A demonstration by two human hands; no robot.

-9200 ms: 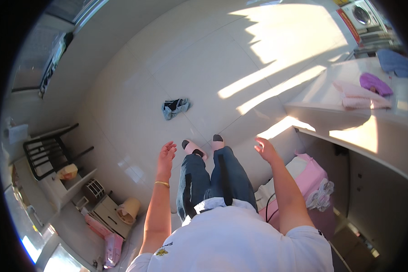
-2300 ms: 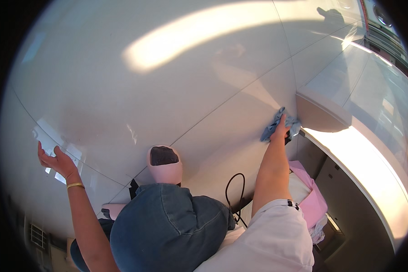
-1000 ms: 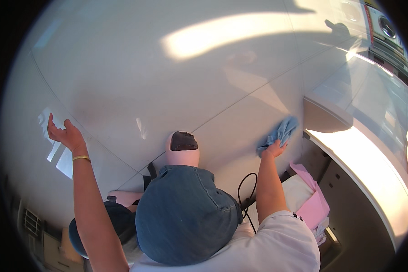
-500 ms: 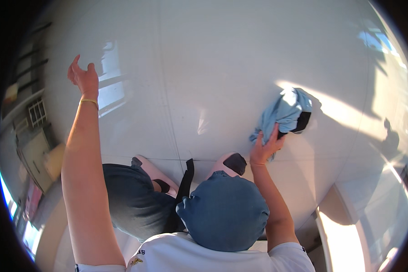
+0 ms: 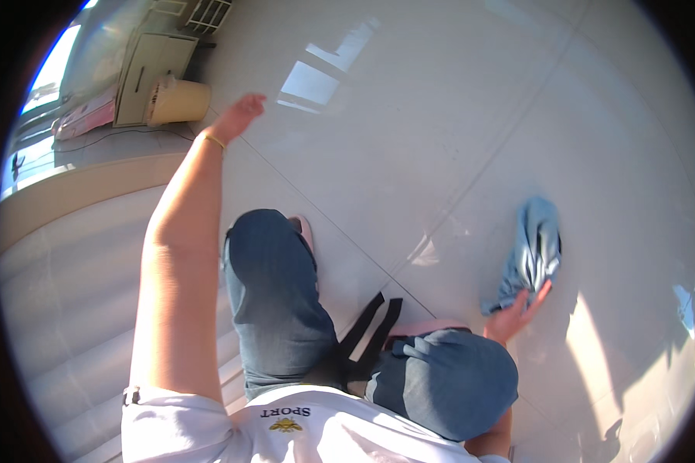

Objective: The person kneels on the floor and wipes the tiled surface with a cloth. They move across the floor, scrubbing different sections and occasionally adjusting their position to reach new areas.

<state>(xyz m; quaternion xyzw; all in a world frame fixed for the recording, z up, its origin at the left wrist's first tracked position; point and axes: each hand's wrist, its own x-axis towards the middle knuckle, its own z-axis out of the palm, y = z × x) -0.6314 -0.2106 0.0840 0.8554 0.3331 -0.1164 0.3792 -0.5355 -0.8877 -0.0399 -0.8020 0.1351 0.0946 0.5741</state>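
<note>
A light-blue cloth (image 5: 534, 243), bunched into folds, lies on the pale glossy tile floor to the right of my knees. My right hand (image 5: 517, 312) is at its near end, the fingers stretched along the fabric and gripping its edge; my right knee hides most of that forearm. Out to the far left, my left hand (image 5: 239, 116) hangs over the floor with loosely bent fingers and nothing visible in it. It is slightly blurred. A thin yellow band (image 5: 215, 140) circles the left wrist.
My knees in dark blue trousers (image 5: 274, 301) are bent, with black straps (image 5: 367, 332) hanging between them and pink slippers (image 5: 306, 235) below. At left stand a pale cushioned seat or bed (image 5: 93, 285), a yellowish bin (image 5: 181, 102) and a cabinet (image 5: 143, 77). Sunlight falls at right.
The view has turned, bringing the bin and pale furniture further in. The cloth now lies more lengthwise, my right hand still at its near end. My left hand's fingers look more bent.
</note>
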